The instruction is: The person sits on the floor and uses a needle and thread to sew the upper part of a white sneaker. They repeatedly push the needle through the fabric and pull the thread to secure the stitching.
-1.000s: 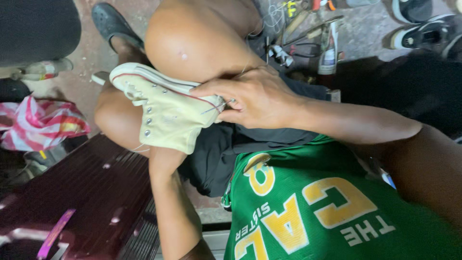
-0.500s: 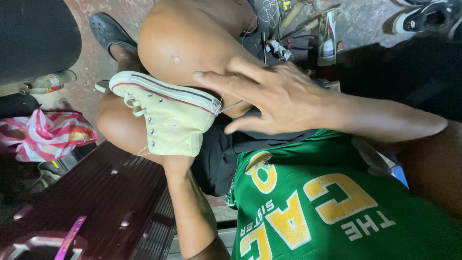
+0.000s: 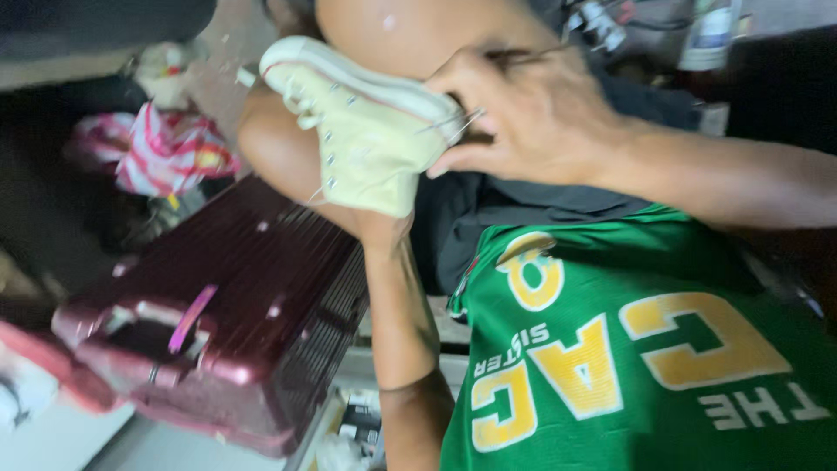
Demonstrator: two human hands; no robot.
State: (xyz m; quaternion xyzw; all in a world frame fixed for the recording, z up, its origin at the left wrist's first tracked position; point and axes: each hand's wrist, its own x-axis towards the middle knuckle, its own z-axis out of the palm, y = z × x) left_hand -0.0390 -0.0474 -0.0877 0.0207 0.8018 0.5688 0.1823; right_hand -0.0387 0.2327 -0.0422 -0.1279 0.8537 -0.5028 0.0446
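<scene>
Two hands [image 3: 523,122] on cream sneaker [image 3: 366,131]

A dark red hard-shell suitcase [image 3: 235,323] lies flat at lower left, ribbed along its side, with a pink strap [image 3: 192,316] across its handle recess. Beyond it sits a bundle of pink-and-white striped cloth [image 3: 161,153]. A green jersey [image 3: 636,349] with yellow lettering fills the lower right. At top right stands what appears to be a white bottle [image 3: 708,35], blurred.
</scene>
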